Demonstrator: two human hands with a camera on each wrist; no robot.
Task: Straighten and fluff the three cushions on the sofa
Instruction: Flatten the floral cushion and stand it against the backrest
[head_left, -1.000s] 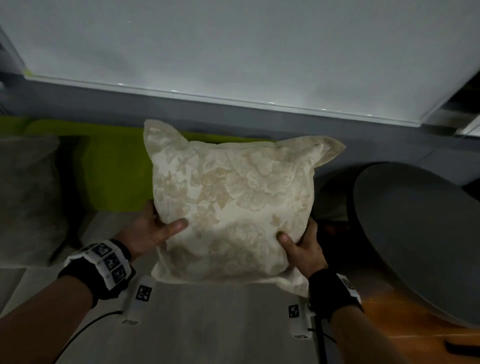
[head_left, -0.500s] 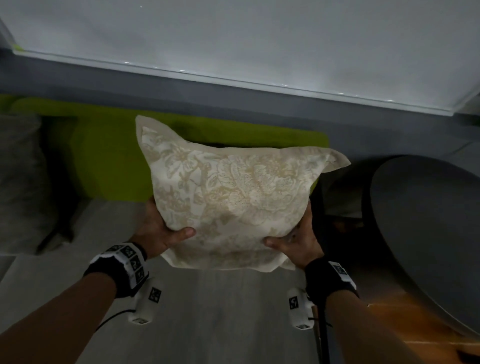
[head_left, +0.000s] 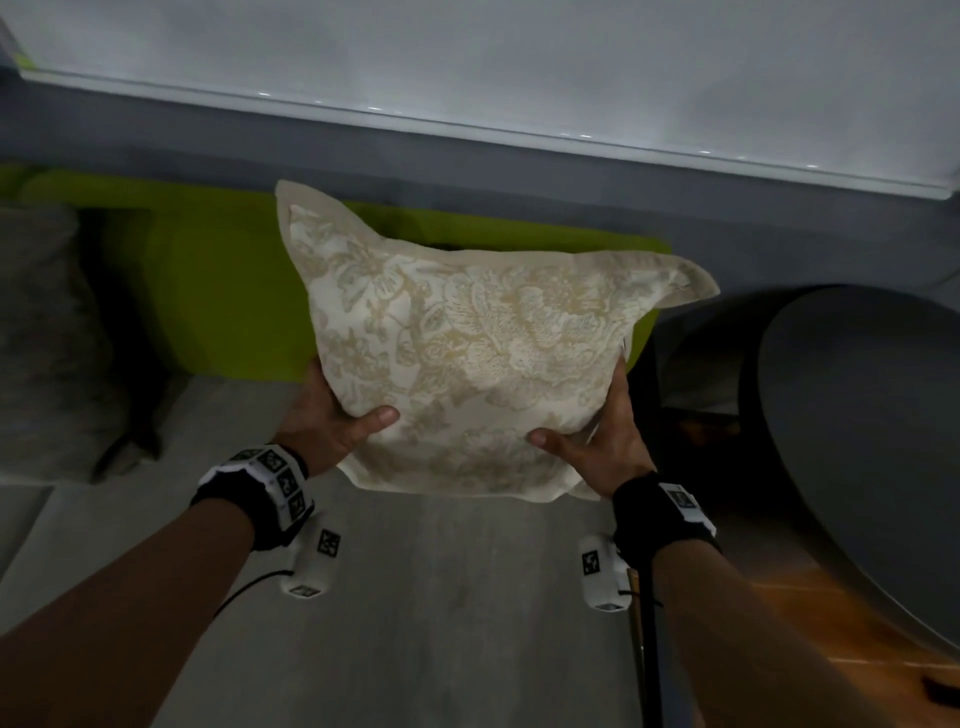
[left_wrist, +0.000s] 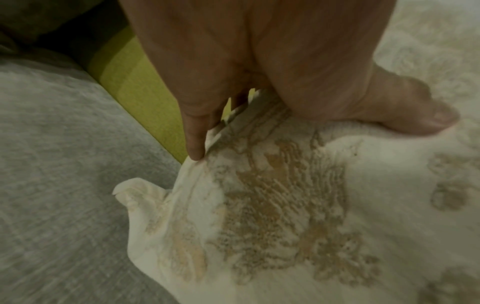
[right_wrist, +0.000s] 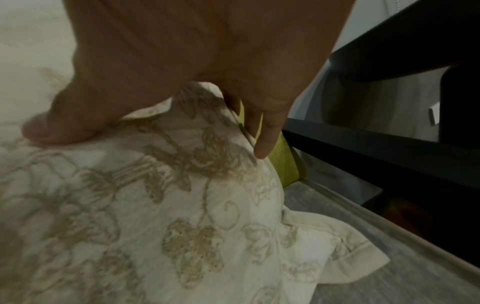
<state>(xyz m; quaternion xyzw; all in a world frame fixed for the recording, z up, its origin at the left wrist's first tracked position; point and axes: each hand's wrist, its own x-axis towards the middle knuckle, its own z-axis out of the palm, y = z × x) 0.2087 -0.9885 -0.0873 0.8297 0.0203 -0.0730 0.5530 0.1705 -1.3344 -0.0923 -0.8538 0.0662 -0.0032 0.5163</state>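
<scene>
A cream cushion with a beige floral pattern (head_left: 467, 358) is held up above the grey sofa seat (head_left: 415, 597), in front of a lime-green back cushion (head_left: 223, 301). My left hand (head_left: 332, 421) grips its lower left side, thumb on the front and fingers behind. My right hand (head_left: 597, 441) grips the lower right side the same way. In the left wrist view the cream cushion (left_wrist: 285, 205) fills the frame under my left hand (left_wrist: 259, 82). The right wrist view shows the cream cushion (right_wrist: 130, 205) pinched by my right hand (right_wrist: 182, 72). A grey cushion (head_left: 41, 338) stands at the far left.
A dark round table (head_left: 857, 441) stands close on the right of the sofa, over a wooden floor (head_left: 831, 623). A white wall (head_left: 467, 52) rises behind the sofa's grey back (head_left: 467, 156). The dark table frame (right_wrist: 389, 154) runs close beside the right hand.
The cream cushion has been lifted off the seat and tipped back, its top leaning away. Both hands shifted along its lower sides, still gripping.
</scene>
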